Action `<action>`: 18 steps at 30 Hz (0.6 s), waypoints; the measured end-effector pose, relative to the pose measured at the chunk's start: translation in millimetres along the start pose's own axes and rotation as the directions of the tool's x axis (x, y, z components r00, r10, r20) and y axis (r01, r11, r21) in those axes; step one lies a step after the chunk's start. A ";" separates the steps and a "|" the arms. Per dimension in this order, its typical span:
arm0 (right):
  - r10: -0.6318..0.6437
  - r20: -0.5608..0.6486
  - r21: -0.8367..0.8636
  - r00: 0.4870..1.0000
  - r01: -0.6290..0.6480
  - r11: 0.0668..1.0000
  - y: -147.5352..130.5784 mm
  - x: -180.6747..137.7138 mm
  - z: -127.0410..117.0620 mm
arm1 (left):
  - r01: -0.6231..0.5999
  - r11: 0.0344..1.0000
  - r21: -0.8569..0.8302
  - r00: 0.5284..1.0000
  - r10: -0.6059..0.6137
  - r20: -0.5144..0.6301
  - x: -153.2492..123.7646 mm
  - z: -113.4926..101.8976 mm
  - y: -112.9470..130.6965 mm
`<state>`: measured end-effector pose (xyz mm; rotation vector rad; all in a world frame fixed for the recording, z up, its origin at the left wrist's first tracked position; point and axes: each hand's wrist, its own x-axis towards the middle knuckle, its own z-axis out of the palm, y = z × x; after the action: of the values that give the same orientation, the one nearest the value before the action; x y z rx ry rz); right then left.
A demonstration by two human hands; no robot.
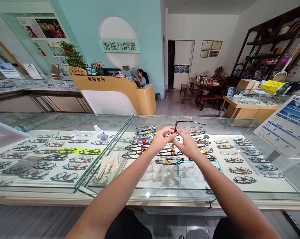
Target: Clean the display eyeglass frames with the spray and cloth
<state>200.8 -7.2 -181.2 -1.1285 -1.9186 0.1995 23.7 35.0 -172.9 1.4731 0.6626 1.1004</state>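
Both my hands meet above the glass display counter (pixel 140 194). My left hand (pixel 162 137) and my right hand (pixel 187 141) pinch a dark red pair of glasses (pixel 187 123), whose frame and one temple stick out up and to the right above my fingers. Under the glass below my hands lie rows of several spectacle frames (pixel 168 161) on a white lining.
A small white spray bottle (pixel 100 133) and a folded cloth (pixel 110 164) lie on the counter to the left. A printed sign (pixel 286 124) stands at the right. Behind are a wooden reception desk (pixel 130 94) with a seated person (pixel 140 77), a dining table (pixel 207 89) and shelves (pixel 269 49).
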 end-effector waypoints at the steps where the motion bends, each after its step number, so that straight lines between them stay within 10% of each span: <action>1: 0.006 -0.003 0.018 1.000 -0.006 1.000 0.7 -0.1 1.7 | 0.013 1.000 -0.009 1.000 -0.013 0.012 -0.7 0.3 -0.2; 8: 0.053 -0.021 0.057 0.998 -0.052 0.997 3.4 -3.1 6.6 | -0.127 0.975 0.185 0.992 0.124 0.026 -0.8 -8.2 5.8; 11: 0.068 -0.078 0.053 0.995 -0.064 0.997 3.1 -3.7 3.2 | -0.186 0.953 0.241 0.963 0.226 -0.150 7.4 -30.0 16.0; 13: 0.076 -0.096 0.039 0.992 -0.073 0.997 3.0 -3.4 -0.2 | -0.208 0.949 0.237 0.858 0.293 -0.422 14.3 -53.7 23.0; 18: 0.077 -0.104 -0.009 0.992 -0.078 0.997 3.1 -3.2 -5.9 | -0.241 0.960 0.142 0.422 0.235 -0.876 20.4 -128.6 37.8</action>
<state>207.8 -9.6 -181.2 -1.2001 -1.7887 0.1681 -89.8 100.8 -139.0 0.8736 1.1847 2.1580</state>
